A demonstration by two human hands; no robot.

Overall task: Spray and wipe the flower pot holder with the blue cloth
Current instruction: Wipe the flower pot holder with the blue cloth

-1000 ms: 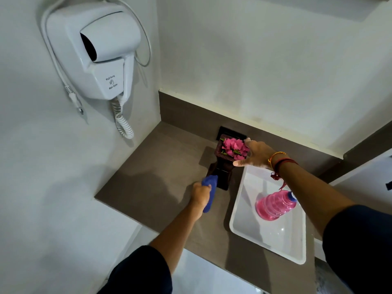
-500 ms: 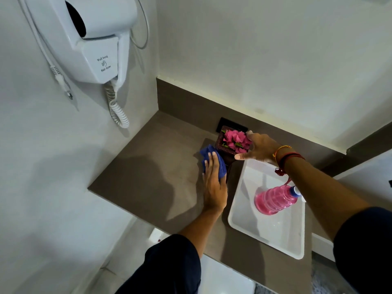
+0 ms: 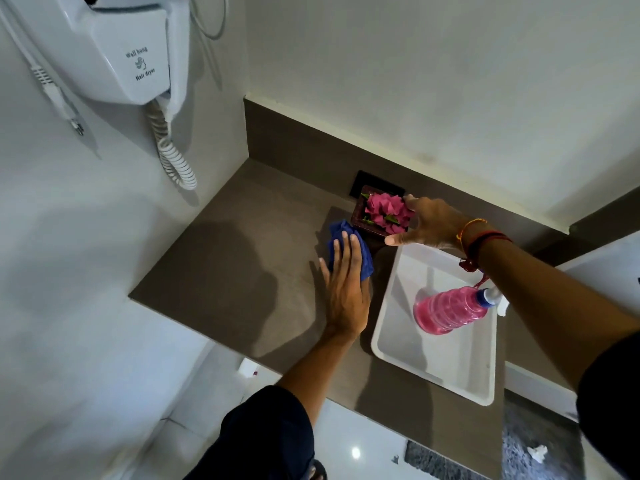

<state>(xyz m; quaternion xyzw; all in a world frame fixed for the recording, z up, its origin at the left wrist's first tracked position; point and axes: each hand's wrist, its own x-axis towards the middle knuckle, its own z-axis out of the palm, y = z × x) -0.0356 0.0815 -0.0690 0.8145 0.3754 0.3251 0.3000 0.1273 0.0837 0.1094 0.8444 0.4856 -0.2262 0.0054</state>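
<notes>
A dark wooden flower pot holder (image 3: pixel 360 220) with pink flowers (image 3: pixel 386 211) stands near the back of the brown counter (image 3: pixel 221 265). My right hand (image 3: pixel 429 225) grips the holder's right rim and tips it slightly. The blue cloth (image 3: pixel 341 244) lies on the counter against the holder's left side, pressed flat under the fingers of my left hand (image 3: pixel 346 289). A spray bottle of pink liquid (image 3: pixel 446 310) with a blue and white cap lies on its side in a white tray (image 3: pixel 391 337) to the right.
A white wall-hung hair dryer (image 3: pixel 114 53) with a coiled cord (image 3: pixel 173 157) hangs at upper left over the counter's corner. A dark wall socket (image 3: pixel 360 183) sits behind the holder. The counter's front edge drops to a tiled floor with a grey mat (image 3: pixel 450 462).
My left hand went from gripping the bunched cloth in front of the holder to lying flat on the spread cloth beside it. The view has moved closer. My right hand stays on the holder.
</notes>
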